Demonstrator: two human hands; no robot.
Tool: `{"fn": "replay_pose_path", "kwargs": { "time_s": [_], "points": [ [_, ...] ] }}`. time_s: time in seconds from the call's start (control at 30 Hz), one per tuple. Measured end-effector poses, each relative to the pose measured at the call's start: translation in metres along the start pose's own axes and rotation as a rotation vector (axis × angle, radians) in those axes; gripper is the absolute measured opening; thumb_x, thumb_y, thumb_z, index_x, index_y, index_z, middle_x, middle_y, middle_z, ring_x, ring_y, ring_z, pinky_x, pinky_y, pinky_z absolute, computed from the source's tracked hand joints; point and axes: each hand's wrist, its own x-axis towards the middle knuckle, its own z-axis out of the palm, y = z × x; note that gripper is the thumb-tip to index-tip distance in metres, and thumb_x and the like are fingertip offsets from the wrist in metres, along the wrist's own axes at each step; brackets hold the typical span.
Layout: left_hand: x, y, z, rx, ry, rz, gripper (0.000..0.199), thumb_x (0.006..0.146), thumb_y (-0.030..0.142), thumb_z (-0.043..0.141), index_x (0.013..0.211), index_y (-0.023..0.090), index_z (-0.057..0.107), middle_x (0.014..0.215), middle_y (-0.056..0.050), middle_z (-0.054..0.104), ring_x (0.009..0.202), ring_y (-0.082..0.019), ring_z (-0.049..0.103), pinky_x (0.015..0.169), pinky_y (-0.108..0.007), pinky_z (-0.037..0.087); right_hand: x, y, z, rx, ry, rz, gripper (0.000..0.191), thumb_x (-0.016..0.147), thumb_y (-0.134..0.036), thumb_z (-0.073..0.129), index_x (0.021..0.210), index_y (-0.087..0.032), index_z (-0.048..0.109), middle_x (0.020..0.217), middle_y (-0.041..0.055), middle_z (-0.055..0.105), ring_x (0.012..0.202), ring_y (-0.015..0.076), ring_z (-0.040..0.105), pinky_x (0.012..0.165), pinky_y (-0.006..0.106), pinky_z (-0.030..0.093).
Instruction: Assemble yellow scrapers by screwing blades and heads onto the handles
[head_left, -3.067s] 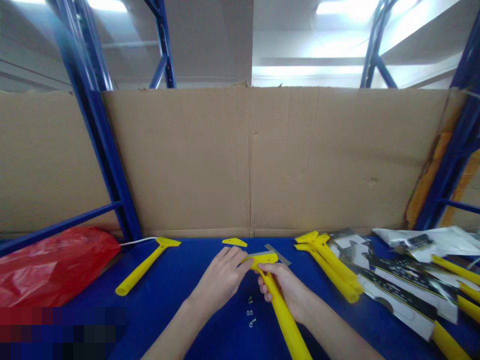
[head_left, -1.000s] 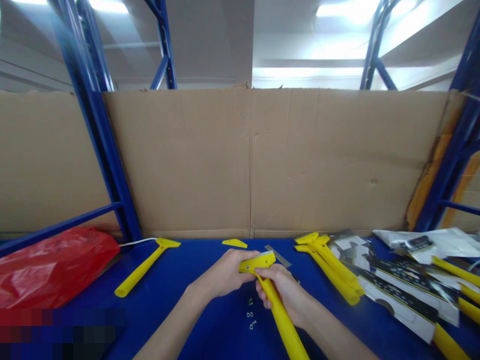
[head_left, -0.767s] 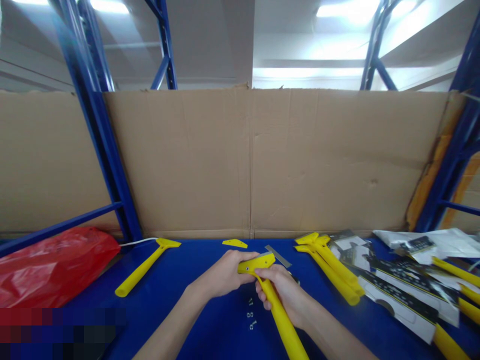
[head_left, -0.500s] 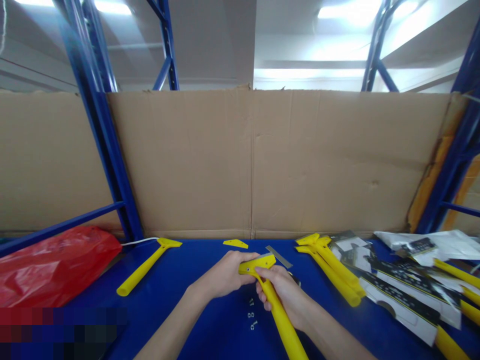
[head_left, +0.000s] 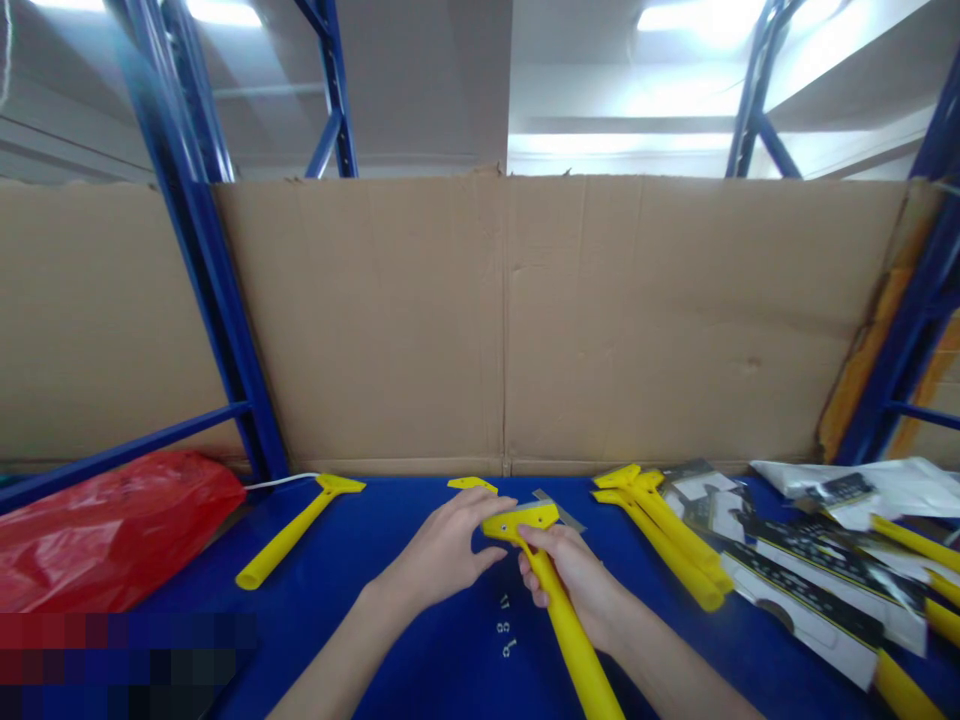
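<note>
A yellow scraper (head_left: 571, 640) is in my right hand (head_left: 574, 575), gripped at the neck with the thumb on its front. Its wide head points up and away from me, and the long handle runs down toward my body. My left hand (head_left: 442, 545) is just left of the head, thumb and fingers apart around its left end; whether a fingertip touches it I cannot tell. Behind the scraper head lie a thin metal blade (head_left: 568, 517) and a flat yellow plate (head_left: 466, 483), partly covered by my left fingers. Several small metal pieces (head_left: 504, 628) lie below my hands.
Another yellow scraper (head_left: 292, 535) lies at left beside a red plastic bag (head_left: 142, 530). To the right are more yellow scrapers (head_left: 667, 545) and a pile of black-and-white packages (head_left: 806, 590). A cardboard wall (head_left: 502, 330) stands behind the blue tabletop (head_left: 360, 510), between blue rack posts (head_left: 225, 300).
My left hand has let go of the scraper head and its fingers have spread, moving slightly up and left. The right hand keeps the scraper in nearly the same place.
</note>
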Motion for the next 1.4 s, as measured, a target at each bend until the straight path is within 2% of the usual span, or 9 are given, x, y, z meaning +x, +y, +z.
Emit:
{"fn": "replay_pose_path", "kwargs": {
  "time_s": [0.13,0.27,0.53,0.67,0.77,0.9,1.07,1.2,1.4],
  "points": [
    [-0.006,0.003,0.003,0.271,0.114,0.158,0.032,0.080,0.016,0.060,0.111,0.026,0.061,0.112,-0.005,0.064,0.106,-0.021,0.058,0.093,-0.041,0.048,0.002,0.001,-0.002,0.025,0.008,-0.006,0.017,0.080,-0.024,0.056,0.066,-0.014,0.055,0.045,-0.0027,0.052,0.035,0.0058,0.043,0.033,0.016,0.030],
    [-0.009,0.002,0.005,0.452,0.121,0.293,0.025,0.087,0.014,0.049,0.108,0.021,0.060,0.104,-0.007,0.064,0.098,-0.021,0.059,0.085,-0.038,0.050,0.002,0.000,-0.003,0.034,-0.010,0.007,0.017,0.079,-0.025,0.057,0.067,-0.014,0.056,0.046,-0.0025,0.052,0.035,0.0056,0.044,0.033,0.015,0.030],
    [-0.010,0.007,0.004,0.525,0.163,0.416,0.025,0.090,0.010,0.039,0.102,0.015,0.061,0.093,-0.008,0.063,0.088,-0.020,0.056,0.084,-0.038,0.044,0.003,-0.006,-0.002,0.003,-0.029,0.041,0.021,0.085,-0.023,0.051,0.069,-0.012,0.059,0.044,-0.0020,0.055,0.033,0.0061,0.047,0.033,0.015,0.034],
    [-0.011,0.006,0.006,0.509,0.225,0.413,0.026,0.090,0.009,0.038,0.099,0.015,0.061,0.089,-0.007,0.063,0.082,-0.019,0.054,0.079,-0.036,0.042,0.007,-0.011,-0.005,-0.038,-0.120,0.125,0.039,0.091,-0.033,0.041,0.066,-0.011,0.060,0.044,0.0009,0.057,0.032,0.0083,0.050,0.033,0.017,0.036],
    [-0.012,0.003,0.009,0.412,0.301,0.319,0.022,0.089,0.011,0.042,0.096,0.015,0.063,0.085,-0.007,0.064,0.077,-0.018,0.054,0.072,-0.033,0.041,0.008,-0.012,-0.010,0.054,-0.247,0.129,0.050,0.091,-0.048,0.033,0.077,-0.011,0.063,0.050,0.0031,0.061,0.040,0.0112,0.057,0.037,0.019,0.041],
    [-0.012,-0.001,0.015,0.185,0.299,0.046,0.019,0.086,0.017,0.047,0.087,0.017,0.066,0.082,-0.006,0.066,0.075,-0.017,0.057,0.070,-0.030,0.042,0.008,-0.003,-0.013,0.112,-0.324,0.012,0.050,0.085,-0.053,0.037,0.092,-0.011,0.063,0.058,0.0036,0.064,0.045,0.0122,0.060,0.040,0.019,0.041],
    [-0.009,-0.006,0.022,-0.260,0.235,-0.375,0.018,0.078,0.027,0.055,0.076,0.018,0.070,0.074,-0.005,0.067,0.068,-0.017,0.058,0.065,-0.028,0.043,0.012,0.013,-0.012,-0.489,-0.161,-0.198,0.023,0.077,-0.032,0.054,0.091,-0.016,0.062,0.054,-0.0029,0.058,0.038,0.0091,0.049,0.037,0.019,0.032],
    [-0.005,-0.008,0.023,-0.722,0.217,-0.641,0.020,0.063,0.033,0.066,0.070,0.014,0.069,0.070,-0.006,0.069,0.064,-0.017,0.059,0.061,-0.027,0.043,0.008,0.018,-0.013,-1.038,-0.170,-0.444,0.016,0.070,-0.011,0.055,0.076,-0.017,0.068,0.054,-0.0022,0.057,0.046,0.0080,0.047,0.045,0.019,0.033],
    [-0.006,-0.005,0.019,-1.000,0.178,-0.854,0.033,0.054,0.037,0.074,0.074,0.011,0.071,0.072,-0.007,0.070,0.062,-0.013,0.055,0.059,-0.023,0.039,0.008,0.019,-0.018,-1.249,-0.232,-0.544,0.016,0.069,-0.011,0.057,0.076,-0.016,0.070,0.059,0.0009,0.065,0.049,0.0094,0.053,0.048,0.018,0.036]
  ]
}}
